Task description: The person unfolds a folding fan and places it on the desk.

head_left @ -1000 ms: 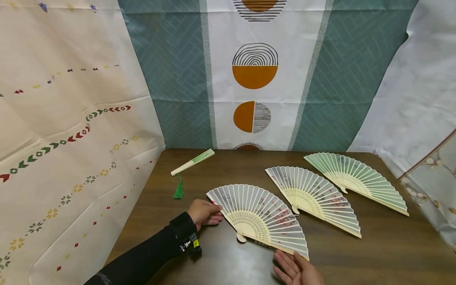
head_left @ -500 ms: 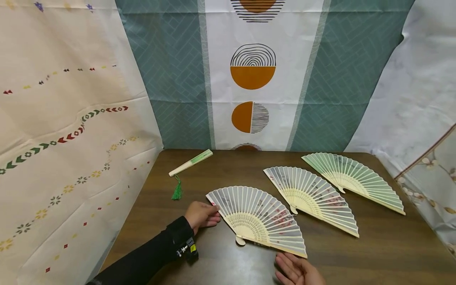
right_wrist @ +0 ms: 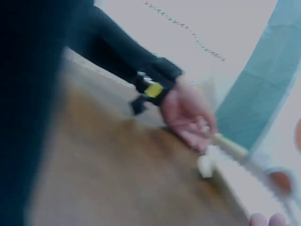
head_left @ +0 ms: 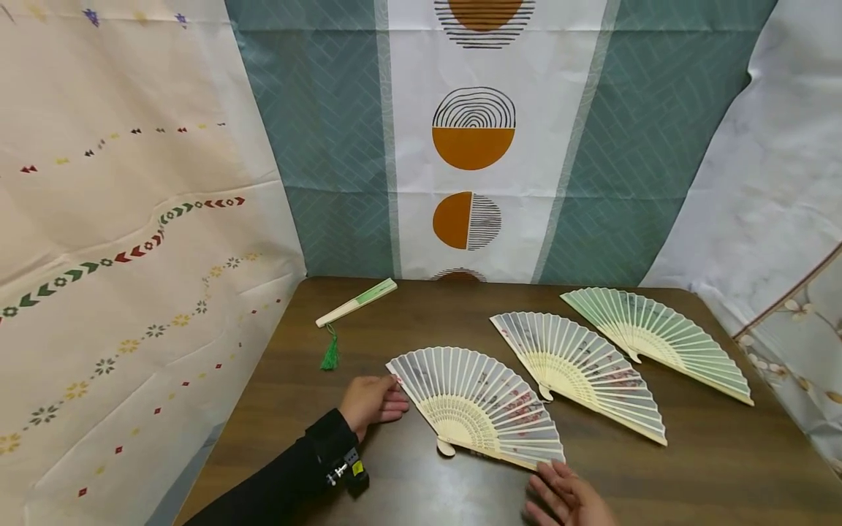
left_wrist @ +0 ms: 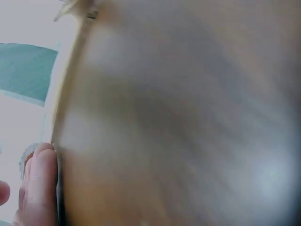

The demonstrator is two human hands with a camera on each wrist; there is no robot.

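Note:
A white folding fan [head_left: 476, 409] with red and grey flower prints lies spread at the middle front of the table, in the head view. At its left edge my left hand [head_left: 371, 405] pinches the outer rib between thumb and fingers. The right wrist view shows this left hand [right_wrist: 186, 115] side-on at the fan's edge. My right hand [head_left: 567, 497] has its palm turned up, fingers loosely extended and fingertips touching the fan's lower right corner. In the left wrist view, straight fingers [left_wrist: 41, 183] lie along the fan's pale rib.
Another printed white fan [head_left: 585, 372] and a green fan [head_left: 658, 336] lie spread toward the right. A folded fan [head_left: 357, 302] with a green tassel [head_left: 330, 353] lies at the back left of the brown table [head_left: 316, 453]. Patterned cloths [head_left: 335, 146] hang around the table.
My right hand has shifted right and its fingertips now overlap the fan's lower right corner. That corner sits slightly farther up and left. The left hand stays at the fan's left edge.

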